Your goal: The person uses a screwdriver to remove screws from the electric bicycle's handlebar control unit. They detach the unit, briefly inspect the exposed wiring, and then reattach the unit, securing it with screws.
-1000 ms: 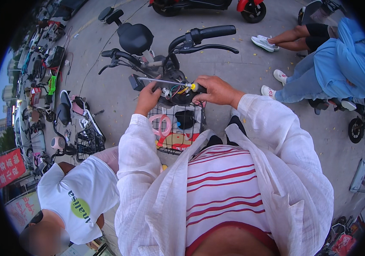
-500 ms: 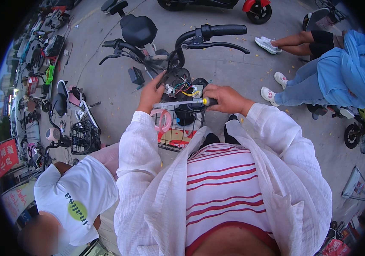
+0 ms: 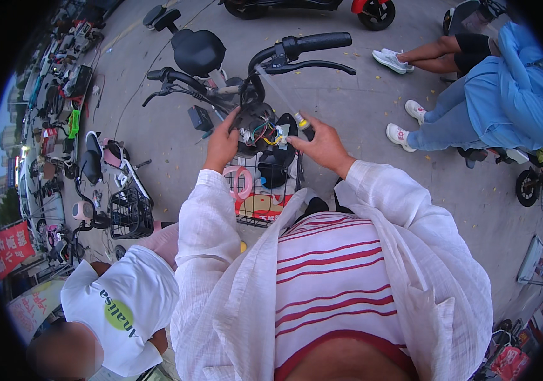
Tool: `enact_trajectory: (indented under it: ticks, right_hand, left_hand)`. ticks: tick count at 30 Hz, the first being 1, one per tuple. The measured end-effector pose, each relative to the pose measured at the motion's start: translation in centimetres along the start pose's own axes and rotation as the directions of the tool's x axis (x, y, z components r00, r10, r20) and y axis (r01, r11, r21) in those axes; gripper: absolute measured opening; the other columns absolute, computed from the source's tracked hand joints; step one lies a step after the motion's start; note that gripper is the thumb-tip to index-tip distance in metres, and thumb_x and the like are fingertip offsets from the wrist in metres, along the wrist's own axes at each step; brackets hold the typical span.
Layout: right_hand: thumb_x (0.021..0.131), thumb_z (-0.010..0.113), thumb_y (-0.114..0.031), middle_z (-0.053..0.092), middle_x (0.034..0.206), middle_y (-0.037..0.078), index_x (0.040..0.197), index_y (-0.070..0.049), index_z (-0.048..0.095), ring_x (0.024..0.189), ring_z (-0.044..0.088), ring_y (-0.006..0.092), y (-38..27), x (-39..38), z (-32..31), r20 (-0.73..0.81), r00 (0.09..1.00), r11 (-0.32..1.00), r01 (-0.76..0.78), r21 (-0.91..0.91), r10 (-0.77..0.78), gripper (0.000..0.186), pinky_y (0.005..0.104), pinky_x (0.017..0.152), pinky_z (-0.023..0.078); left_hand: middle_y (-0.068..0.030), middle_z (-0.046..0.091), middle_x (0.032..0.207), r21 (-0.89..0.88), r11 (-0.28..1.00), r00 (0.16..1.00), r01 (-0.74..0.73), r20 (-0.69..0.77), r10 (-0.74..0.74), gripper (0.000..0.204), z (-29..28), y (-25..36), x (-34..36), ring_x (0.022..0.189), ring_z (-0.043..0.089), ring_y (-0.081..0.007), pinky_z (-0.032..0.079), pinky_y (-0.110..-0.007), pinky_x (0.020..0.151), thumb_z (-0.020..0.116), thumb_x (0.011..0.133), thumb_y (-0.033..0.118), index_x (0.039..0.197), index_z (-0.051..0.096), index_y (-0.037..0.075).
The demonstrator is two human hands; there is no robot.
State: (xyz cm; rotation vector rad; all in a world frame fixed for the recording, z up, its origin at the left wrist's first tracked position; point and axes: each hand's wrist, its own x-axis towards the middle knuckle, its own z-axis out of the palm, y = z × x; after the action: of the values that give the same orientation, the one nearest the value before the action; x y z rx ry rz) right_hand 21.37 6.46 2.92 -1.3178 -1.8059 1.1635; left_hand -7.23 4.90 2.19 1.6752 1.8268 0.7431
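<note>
Pavement; red sign [image 3: 8, 246] far left; right hand [image 3: 322, 145] w/ screwdriver [image 3: 282, 96].

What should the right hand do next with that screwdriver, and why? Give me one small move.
Probably bring the screwdriver tip down to the opened headlight housing. The right hand grips its handle beside the housing, but the shaft angles up toward the handlebar, its tip away from the exposed coloured wires. The left hand steadies the housing's other side.
</note>
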Motion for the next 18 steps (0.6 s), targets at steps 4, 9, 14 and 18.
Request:
enact_trajectory:
  ticks: [4,9,14,18]
  right_hand:
    - [0.081,0.070,-0.020,0.066,0.112,0.027,0.142,-0.003,0.048,0.101,0.068,0.0379,0.7,-0.5,0.9,0.158,0.987,0.996,0.011,0.085,-0.025,0.067,0.0373,0.091,0.051]
    - [0.078,0.067,-0.019,0.067,0.105,0.028,0.141,-0.003,0.048,0.093,0.067,0.0406,0.3,-0.8,0.9,0.153,0.988,0.999,0.002,0.048,-0.009,0.068,0.0408,0.084,0.052]
    - [0.078,0.065,-0.018,0.066,0.091,0.021,0.140,-0.001,0.048,0.076,0.066,0.0311,-0.7,-0.1,-0.9,0.284,0.959,0.989,-0.054,0.140,0.012,0.067,0.0369,0.071,0.052]
    - [0.083,0.062,-0.014,0.060,0.067,0.005,0.145,-0.003,0.045,0.051,0.057,0.0116,-1.4,0.0,-1.7,0.355,0.931,0.963,-0.167,0.213,0.083,0.066,0.0270,0.046,0.046]
  left_hand:
    - [-0.0235,0.063,0.120,0.196,0.978,0.997,0.072,-0.019,-0.070,0.059,0.1,2.1,-0.3,0.109,0.061,-0.0408,0.048,-0.044,0.094,0.049,0.087,0.006,0.142,0.052,0.025]
    - [-0.0226,0.062,0.120,0.200,0.978,0.995,0.064,-0.083,-0.048,0.057,0.9,2.4,-0.8,0.107,0.061,-0.0420,0.049,-0.046,0.091,0.049,0.087,0.006,0.139,0.054,0.027]
    - [-0.0227,0.061,0.124,0.088,0.996,0.993,0.033,-0.118,-0.022,0.055,1.2,1.2,-1.2,0.111,0.060,-0.0425,0.048,-0.044,0.094,0.048,0.087,0.005,0.139,0.054,0.023]
    - [-0.0229,0.060,0.129,-0.055,0.998,0.996,0.026,-0.088,-0.031,0.053,1.2,0.0,-0.7,0.117,0.059,-0.0405,0.046,-0.040,0.098,0.047,0.088,0.005,0.139,0.053,0.019]
